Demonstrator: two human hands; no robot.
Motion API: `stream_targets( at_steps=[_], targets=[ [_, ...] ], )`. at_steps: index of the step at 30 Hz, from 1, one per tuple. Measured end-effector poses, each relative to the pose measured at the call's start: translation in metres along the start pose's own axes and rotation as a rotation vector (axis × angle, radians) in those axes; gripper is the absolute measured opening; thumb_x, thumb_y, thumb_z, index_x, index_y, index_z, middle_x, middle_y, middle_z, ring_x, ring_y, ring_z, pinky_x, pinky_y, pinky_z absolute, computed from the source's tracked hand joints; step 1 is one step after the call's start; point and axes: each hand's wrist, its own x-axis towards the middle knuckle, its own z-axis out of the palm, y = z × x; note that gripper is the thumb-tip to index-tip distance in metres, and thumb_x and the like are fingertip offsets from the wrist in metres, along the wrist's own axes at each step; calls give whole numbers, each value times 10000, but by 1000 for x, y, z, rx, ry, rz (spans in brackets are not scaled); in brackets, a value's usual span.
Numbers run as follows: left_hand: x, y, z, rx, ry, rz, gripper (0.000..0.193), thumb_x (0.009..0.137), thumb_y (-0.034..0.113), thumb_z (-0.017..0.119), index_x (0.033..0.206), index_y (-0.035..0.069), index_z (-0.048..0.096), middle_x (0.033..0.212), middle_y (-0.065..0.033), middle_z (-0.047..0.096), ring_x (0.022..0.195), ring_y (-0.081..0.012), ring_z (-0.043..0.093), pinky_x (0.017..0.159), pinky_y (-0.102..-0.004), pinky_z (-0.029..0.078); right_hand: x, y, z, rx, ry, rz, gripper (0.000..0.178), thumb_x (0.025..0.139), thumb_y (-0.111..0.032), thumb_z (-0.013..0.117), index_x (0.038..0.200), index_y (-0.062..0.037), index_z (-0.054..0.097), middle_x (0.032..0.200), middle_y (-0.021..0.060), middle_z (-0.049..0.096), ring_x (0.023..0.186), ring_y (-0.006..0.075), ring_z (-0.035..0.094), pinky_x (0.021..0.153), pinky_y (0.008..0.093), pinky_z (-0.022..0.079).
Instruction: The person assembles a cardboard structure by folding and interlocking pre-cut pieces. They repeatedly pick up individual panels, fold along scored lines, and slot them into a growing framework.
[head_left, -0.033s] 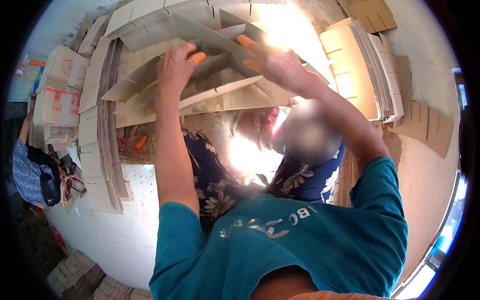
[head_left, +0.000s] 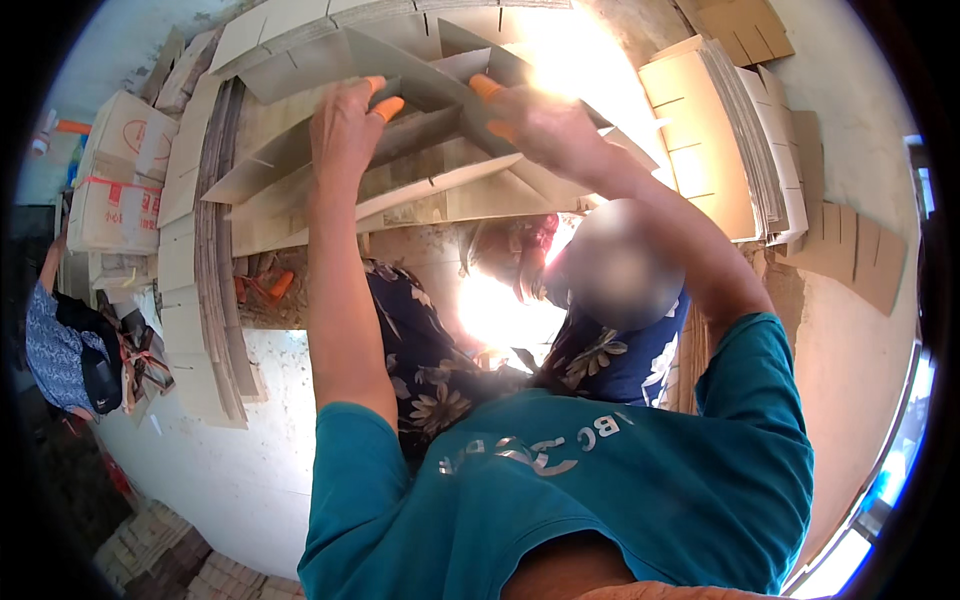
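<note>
Slotted cardboard divider strips (head_left: 440, 182) stand on edge and cross one another in front of me, forming an open lattice. My left hand (head_left: 342, 135) reaches in from the left, its thumb and finger in orange finger covers closed around the upper edge of a strip. On the other side, my right hand (head_left: 555, 130) is bent over the crossing strips, with orange-covered fingertips to either side of a strip's edge. That hand is partly smeared by motion and glare. The exact joint between the strips is hard to make out.
Stacks of slotted cardboard stand at left (head_left: 190, 250), right (head_left: 705, 140) and along the far side (head_left: 285, 35). A tied carton (head_left: 120, 175) sits far left, near another person's patterned clothing (head_left: 60, 345). Orange pieces (head_left: 280, 285) lie below the lattice. Bright light washes out the far right.
My left hand has shifted slightly up and left. My right hand has moved a little left. The strips look almost unchanged.
</note>
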Motion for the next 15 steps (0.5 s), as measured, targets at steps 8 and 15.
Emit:
stream_targets(
  at_steps=[8, 15],
  targets=[
    [11, -22, 12, 139, -241, -44, 490, 708, -114, 541, 1128, 107, 665, 869, -188, 646, 844, -348, 585, 804, -452, 481, -4, -8, 15, 24, 31, 123, 544, 756, 22, 589, 1288, -67, 519, 752, 104, 604, 647, 280, 603, 551, 370, 481],
    [7, -24, 8, 26, -107, -34, 503, 676, -127, 508, 1085, 115, 672, 794, -253, 603, 816, -396, 582, 749, -472, 479, -2, -13, 9, -84, -34, 70, 421, 824, -46, 548, 1242, -51, 499, 742, 109, 606, 670, 297, 607, 530, 391, 457]
  ],
)
